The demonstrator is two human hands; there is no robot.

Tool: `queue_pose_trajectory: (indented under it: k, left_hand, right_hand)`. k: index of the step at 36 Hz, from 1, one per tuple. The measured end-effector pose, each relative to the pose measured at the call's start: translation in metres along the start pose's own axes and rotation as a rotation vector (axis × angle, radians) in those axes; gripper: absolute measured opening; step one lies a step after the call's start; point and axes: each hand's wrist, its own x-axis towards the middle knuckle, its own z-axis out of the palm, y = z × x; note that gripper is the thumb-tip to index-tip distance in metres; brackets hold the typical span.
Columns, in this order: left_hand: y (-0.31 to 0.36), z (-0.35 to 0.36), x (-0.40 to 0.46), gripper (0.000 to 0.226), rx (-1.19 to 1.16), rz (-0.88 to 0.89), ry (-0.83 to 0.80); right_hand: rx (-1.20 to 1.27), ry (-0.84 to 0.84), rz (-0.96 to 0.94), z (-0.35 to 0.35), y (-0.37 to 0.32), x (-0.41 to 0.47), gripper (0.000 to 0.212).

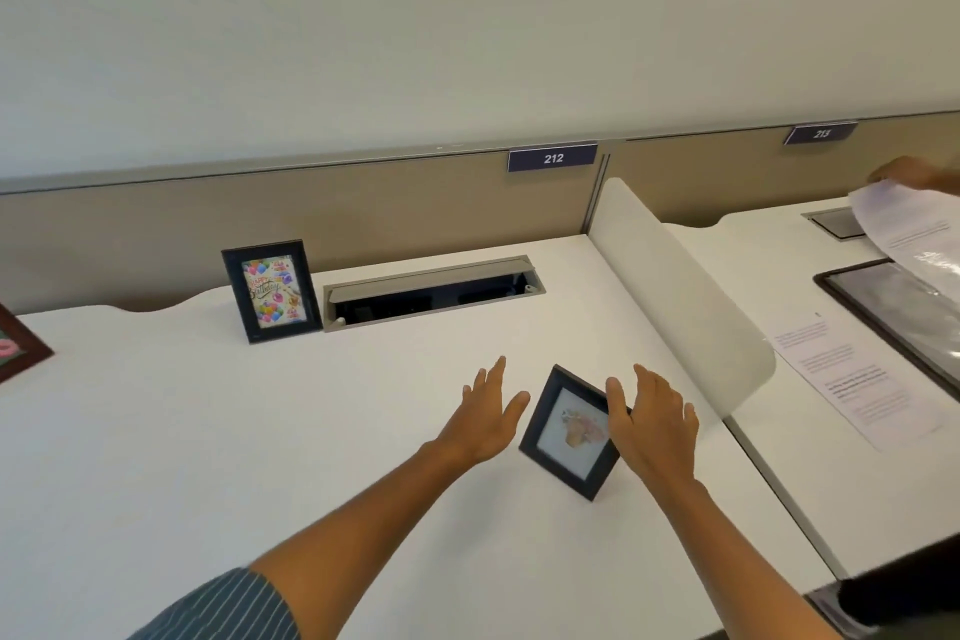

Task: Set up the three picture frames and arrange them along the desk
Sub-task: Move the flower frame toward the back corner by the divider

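A small black picture frame (565, 437) with a pale picture stands tilted on the white desk (260, 431), turned at an angle. My left hand (488, 416) hovers open just left of it, not touching. Over the frame's right edge is my right hand (652, 418), fingers spread and apparently brushing that edge. Upright at the back of the desk stands a black frame with a birthday card (271, 291). A brown frame (18, 351) shows partly at the left edge.
An open cable tray (434, 288) is set into the desk behind the frames. A white curved divider (675, 291) separates the neighbouring desk, where another person's hand (914, 172) lifts papers over a dark folder (893, 312). Panel labels read 212 and 213.
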Motion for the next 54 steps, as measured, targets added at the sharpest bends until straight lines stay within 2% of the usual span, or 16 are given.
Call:
queue_pose_trajectory:
  k: [4,9,14,23,27,39,48,54]
  left_hand:
    - [0.01,0.012,0.009,0.072,-0.165,-0.013,-0.007]
    - [0.017,0.021,0.016,0.064,-0.227,-0.019,-0.016]
    - [0.022,0.021,0.017,0.054,-0.216,-0.005,-0.035]
    - [0.023,0.019,0.016,0.043,-0.194,0.028,-0.056]
    - [0.025,0.019,0.015,0.042,-0.198,0.025,-0.04]
    - [0.03,0.021,0.022,0.04,-0.249,0.013,-0.011]
    - [0.047,0.013,0.061,0.048,-0.276,-0.008,0.005]
    - [0.064,-0.007,0.099,0.068,-0.324,-0.013,-0.063]
  right_hand:
    - [0.183,-0.065,0.156,-0.007,0.013,-0.002,0.076]
    - [0.512,-0.241,0.32,0.0,0.024,-0.008,0.094]
    - [0.738,-0.378,0.374,0.013,0.025,-0.011,0.082]
    - [0.969,-0.383,0.431,0.021,0.021,-0.013,0.077]
    - [1.02,-0.353,0.451,0.024,0.02,-0.014,0.069]
    - [1.021,-0.28,0.46,0.022,0.012,0.004,0.066]
    - [1.006,-0.28,0.422,0.014,0.001,0.063,0.076]
    - [1.012,-0.276,0.389,0.008,-0.007,0.122,0.064]
